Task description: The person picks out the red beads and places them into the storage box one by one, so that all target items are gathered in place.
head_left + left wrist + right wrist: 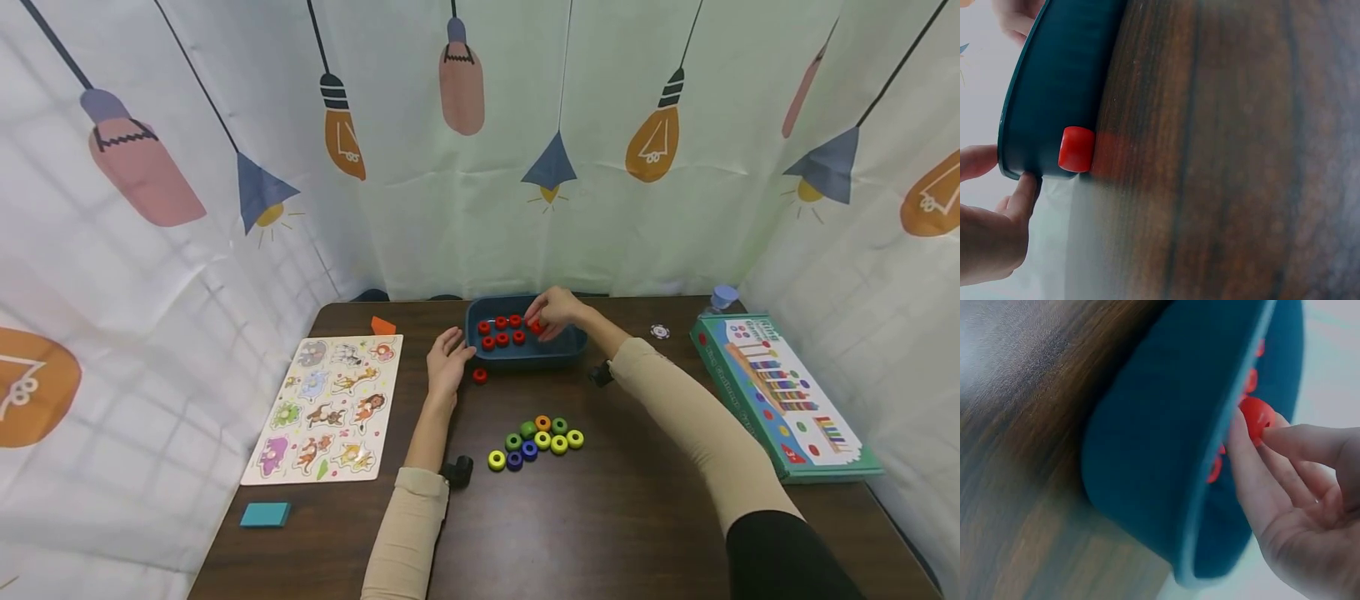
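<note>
A dark blue tray (525, 362) stands at the back of the table, with several red beads (502, 338) in rows inside it. My right hand (553, 312) reaches over the tray's right part. Between thumb and fingers it pinches a red bead (1257, 419), held at the level of the rim in the right wrist view. At the tray's left end, my left hand (446, 363) touches the corner with thumb and a finger, the fingers fairly straight. Another red bead (1077, 149) lies on the table outside the tray, close to its front wall.
Several green, yellow, blue and orange beads (542, 440) are grouped mid-table. An animal puzzle board (315, 417) lies left, near a teal block (265, 514) and an orange piece (382, 326). A green box (787, 392), a bottle (723, 297) and a chip (660, 332) are right.
</note>
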Tool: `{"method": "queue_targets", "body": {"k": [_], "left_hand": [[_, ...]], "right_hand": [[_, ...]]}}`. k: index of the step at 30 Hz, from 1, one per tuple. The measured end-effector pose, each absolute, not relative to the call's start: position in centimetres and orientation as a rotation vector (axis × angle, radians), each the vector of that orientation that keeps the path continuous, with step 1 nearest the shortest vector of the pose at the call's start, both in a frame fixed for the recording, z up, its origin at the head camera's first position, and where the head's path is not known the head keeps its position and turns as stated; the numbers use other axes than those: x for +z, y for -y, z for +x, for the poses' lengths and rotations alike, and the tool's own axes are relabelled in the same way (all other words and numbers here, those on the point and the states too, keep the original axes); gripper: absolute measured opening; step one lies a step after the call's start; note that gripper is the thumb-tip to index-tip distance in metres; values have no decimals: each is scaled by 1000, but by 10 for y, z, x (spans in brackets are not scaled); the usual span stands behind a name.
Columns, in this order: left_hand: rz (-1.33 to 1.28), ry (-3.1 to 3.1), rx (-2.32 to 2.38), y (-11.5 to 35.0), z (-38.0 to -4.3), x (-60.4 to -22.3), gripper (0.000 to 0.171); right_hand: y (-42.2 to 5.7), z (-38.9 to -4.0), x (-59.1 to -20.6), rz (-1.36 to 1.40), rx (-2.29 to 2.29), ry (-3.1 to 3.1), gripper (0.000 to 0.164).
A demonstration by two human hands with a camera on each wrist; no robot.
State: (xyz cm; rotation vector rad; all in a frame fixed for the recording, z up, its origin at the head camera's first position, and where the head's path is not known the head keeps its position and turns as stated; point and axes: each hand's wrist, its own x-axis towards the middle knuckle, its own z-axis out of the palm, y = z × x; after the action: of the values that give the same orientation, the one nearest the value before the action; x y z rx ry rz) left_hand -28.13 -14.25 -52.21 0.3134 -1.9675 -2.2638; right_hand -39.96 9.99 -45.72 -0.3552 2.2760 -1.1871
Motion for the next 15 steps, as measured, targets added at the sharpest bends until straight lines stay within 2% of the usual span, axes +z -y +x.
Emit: {"method": "queue_targets", "body": {"k": [8,15], "left_hand": [[309,1969,-2266,142,-283,-523,55],[313,1977,-2258,143,-283,-524,55]], "right_hand": [[-91,-408,-483,-308,-1123,-2359,31],[-92,-399,-473,-386,-1152,-2391,28]]}}
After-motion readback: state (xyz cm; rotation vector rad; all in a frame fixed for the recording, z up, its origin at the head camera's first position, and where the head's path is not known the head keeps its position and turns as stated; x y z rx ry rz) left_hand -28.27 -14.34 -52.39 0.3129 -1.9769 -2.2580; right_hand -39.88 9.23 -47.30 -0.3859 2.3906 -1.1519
